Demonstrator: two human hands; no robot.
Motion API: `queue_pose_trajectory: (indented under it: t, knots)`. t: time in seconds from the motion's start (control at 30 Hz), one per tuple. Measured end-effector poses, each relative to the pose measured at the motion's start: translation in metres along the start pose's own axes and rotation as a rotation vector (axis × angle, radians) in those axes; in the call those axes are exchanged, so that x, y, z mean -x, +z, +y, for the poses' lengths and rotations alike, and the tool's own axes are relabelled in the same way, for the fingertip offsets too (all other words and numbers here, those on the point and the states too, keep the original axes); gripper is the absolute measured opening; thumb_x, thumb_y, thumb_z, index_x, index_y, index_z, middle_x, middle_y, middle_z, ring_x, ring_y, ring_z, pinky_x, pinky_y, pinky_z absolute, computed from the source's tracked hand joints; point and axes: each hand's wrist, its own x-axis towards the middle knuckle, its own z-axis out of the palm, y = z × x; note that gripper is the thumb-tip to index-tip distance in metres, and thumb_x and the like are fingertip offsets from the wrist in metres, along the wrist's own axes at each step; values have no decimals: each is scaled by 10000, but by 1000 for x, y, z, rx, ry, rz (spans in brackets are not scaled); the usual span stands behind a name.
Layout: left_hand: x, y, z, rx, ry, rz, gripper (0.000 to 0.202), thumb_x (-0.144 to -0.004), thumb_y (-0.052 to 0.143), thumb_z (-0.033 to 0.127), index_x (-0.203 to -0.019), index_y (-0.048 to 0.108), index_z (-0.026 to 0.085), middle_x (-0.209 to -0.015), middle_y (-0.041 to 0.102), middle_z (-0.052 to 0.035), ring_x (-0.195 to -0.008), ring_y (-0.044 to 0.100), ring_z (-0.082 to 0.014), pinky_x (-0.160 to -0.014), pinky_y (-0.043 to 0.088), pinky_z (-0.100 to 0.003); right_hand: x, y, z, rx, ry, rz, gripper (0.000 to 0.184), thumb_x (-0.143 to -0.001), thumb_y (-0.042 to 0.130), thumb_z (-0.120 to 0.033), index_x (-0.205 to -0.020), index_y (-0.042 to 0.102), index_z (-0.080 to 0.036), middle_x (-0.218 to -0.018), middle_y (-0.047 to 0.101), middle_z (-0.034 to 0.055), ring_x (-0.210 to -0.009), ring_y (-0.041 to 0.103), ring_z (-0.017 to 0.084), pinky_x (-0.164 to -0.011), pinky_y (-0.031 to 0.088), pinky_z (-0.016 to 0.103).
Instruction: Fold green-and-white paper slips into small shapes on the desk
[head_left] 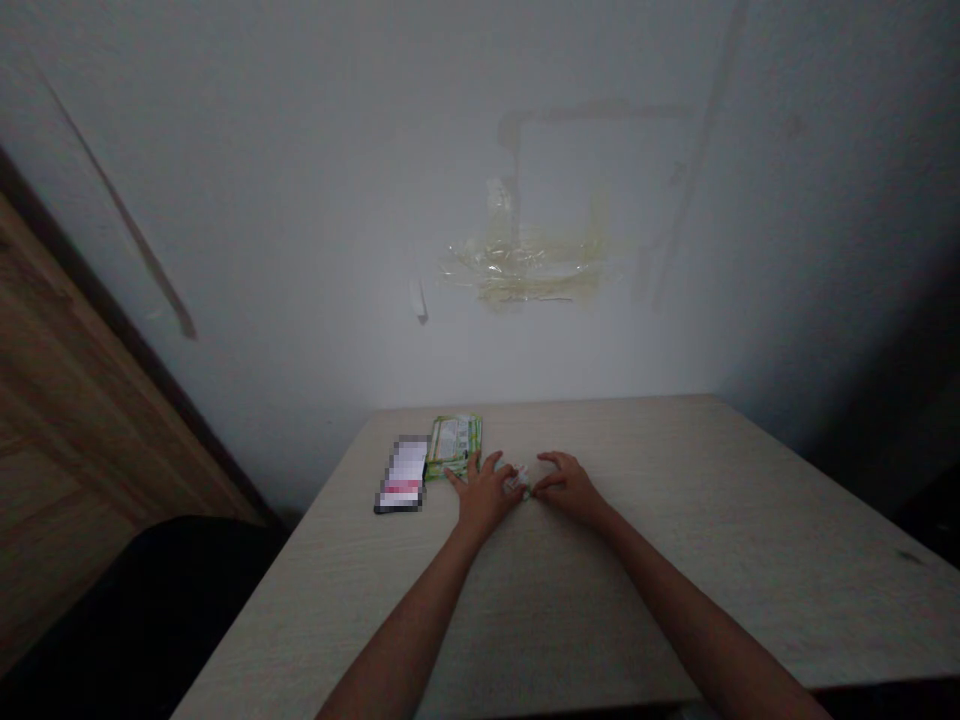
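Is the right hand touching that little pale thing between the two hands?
Touching. The head view shows the right hand with thumb and forefinger closed on the small pale wrapper-like piece, with no gap visible between them.

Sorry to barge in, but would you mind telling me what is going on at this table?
A person has both bare arms stretched out over a pale table. The left hand and right hand meet at a small pale item and appear to pinch it between their fingertips; it is too small to identify. A green packet lies flat just beyond the left hand, with a dark flat object beside it.
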Motion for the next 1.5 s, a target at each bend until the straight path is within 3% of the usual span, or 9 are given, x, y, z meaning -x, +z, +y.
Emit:
queue_pose_trajectory:
  t: [0.73,1.03,1.23,1.5]
  knots:
    - [0,-2,2,7,-6,-20,292,-801,579,567,-1029,667,408,-1440,461,48,-1396,219,-360,-1019,10,-790,-4,8,-1,79,9,95,106,-778,699,-305,-826,778,-254,-1266,591,88,-1232,459,263,-1070,355,441]
    - [2,-7,5,-49,-7,5,285,-800,592,552,-1024,680,399,-1417,492,36,-1391,243,-342,-1068,1,-738,-3,10,7,33,10,121,115,-780,694,-293,-849,773,-246,-1230,620,91,-1178,515,251,-1036,385,426]
    - [2,-7,6,-33,-21,-4,279,-790,610,539,-1019,685,398,-1414,492,37,-1391,234,-349,-1060,-39,-745,0,1,5,10,-55,24,82,-740,733,-324,-769,775,-260,-1259,613,66,-1206,491,266,-1061,347,447]
    - [1,-5,3,-10,-18,-9,282,-792,603,543,-1026,683,407,-1423,481,41,-1391,225,-348,-1052,-48,-748,-2,3,5,64,-75,19,70,-738,741,-330,-783,778,-291,-1267,611,55,-1214,478,265,-1060,339,448]
